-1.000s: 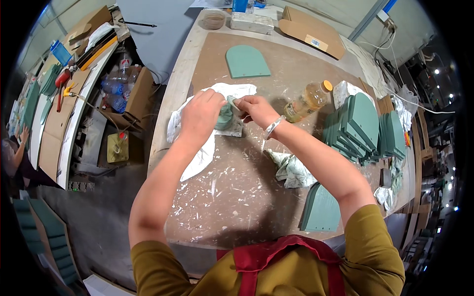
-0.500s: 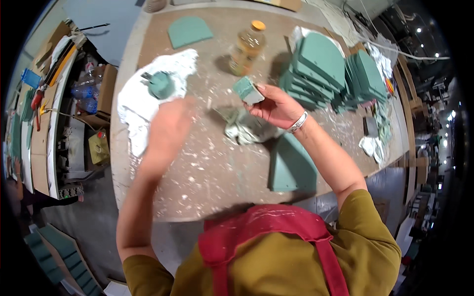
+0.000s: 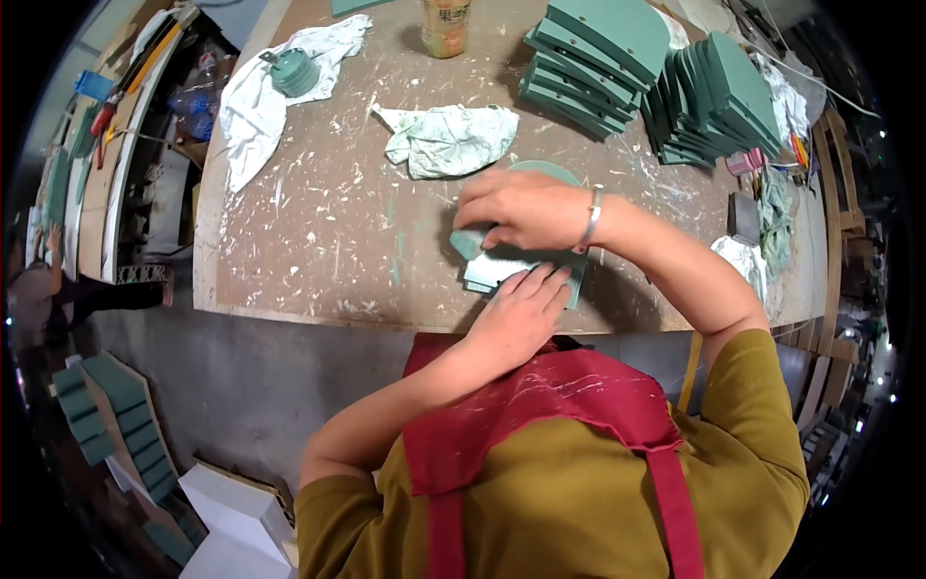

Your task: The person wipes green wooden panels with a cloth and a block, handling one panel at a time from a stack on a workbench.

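Both hands press on a green panel (image 3: 569,275) at the near edge of the bench (image 3: 318,232): the left hand (image 3: 516,314) flat with fingers together, the right hand (image 3: 521,207) clamped over a small green block (image 3: 468,243). Behind the panel lie a crumpled rag (image 3: 449,140), a bottle (image 3: 446,24) and stacked green panels (image 3: 588,48).

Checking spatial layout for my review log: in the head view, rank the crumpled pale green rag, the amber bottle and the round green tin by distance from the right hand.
1. Crumpled pale green rag, just beyond the right hand.
2. Amber bottle, far table edge, straight ahead.
3. Round green tin, far left, on the white cloth.
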Tool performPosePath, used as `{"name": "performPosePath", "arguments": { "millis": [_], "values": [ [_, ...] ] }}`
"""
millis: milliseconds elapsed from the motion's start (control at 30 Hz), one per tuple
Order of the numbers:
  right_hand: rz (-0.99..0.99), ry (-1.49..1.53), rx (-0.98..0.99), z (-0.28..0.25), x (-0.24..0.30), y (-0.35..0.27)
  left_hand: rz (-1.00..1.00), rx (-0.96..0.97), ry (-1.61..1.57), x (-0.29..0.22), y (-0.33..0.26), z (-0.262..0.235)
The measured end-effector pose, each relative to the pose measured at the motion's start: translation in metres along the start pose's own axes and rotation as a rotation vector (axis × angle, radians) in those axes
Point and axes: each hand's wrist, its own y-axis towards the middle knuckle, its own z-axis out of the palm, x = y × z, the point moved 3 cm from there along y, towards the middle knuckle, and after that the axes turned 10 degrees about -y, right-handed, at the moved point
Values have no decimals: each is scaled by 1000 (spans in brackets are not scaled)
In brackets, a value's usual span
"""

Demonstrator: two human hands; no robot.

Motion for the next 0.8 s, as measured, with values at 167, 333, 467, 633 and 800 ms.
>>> {"name": "performPosePath", "arguments": {
  "millis": [167, 333, 467, 633, 800],
  "values": [
    [-205, -54, 110, 22, 8, 22, -40, -21, 10, -3, -1, 7],
    [-260, -208, 188, 18, 10, 34, -55, -55, -9, -4, -1, 11],
    [-236, -161, 171, 16, 1, 36, -49, -78, -8, -1, -3, 15],
    [-188, -62, 240, 18, 7, 32, -38, -46, 0, -2, -4, 9],
    [88, -35, -166, -29, -30, -11, -502, 247, -84, 48, -17, -68]
  ]
}}
